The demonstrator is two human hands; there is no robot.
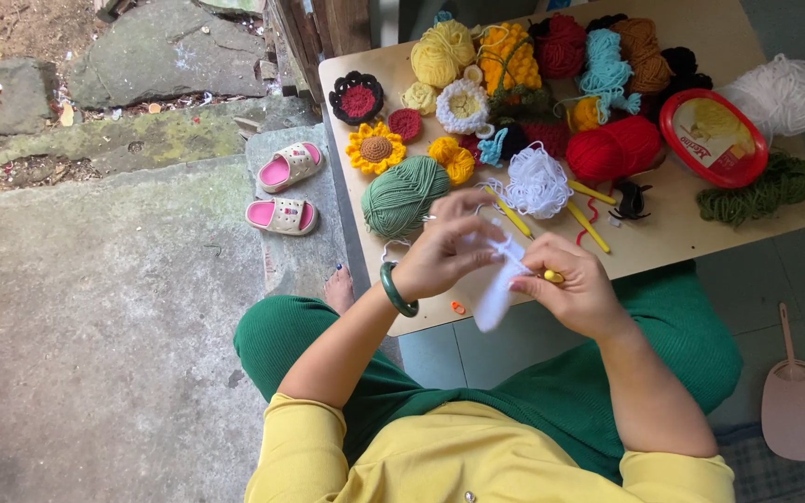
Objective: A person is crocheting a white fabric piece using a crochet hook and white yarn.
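— What do the hands have, nearest the body?

— The left hand point(440, 256), with a green bangle point(397, 291) at the wrist, pinches the upper edge of a small white crocheted piece point(498, 284); its grip is narrow, fingertips closed on the fabric. The right hand point(575, 289) is closed round a yellow-handled crochet hook point(552, 276) and also touches the piece. The piece hangs between the two hands, just above the near edge of the counter point(673, 237).

— How does that piece handle?

— My judgement: very light, soft and floppy, with no stiffness of its own, so it droops wherever it is not held. It grips well, being yarn, but loose loops can snag or pull out. The best hold is at the worked edge near the hook, pinched between thumb and forefinger. Whether a strand runs to the ball is hard to tell from here.

— And further out?

— At twelve o'clock from the hands lies a loose white yarn ball point(537, 181), with yellow hooks point(589, 225) just beside it. At eleven o'clock sits a green yarn ball point(402, 194); beyond it, a crocheted sunflower point(375, 148). At one o'clock is red yarn point(613, 149), then a red oval tub point(714, 138). Off the counter at ten o'clock, pink sandals point(283, 191) rest on stone.
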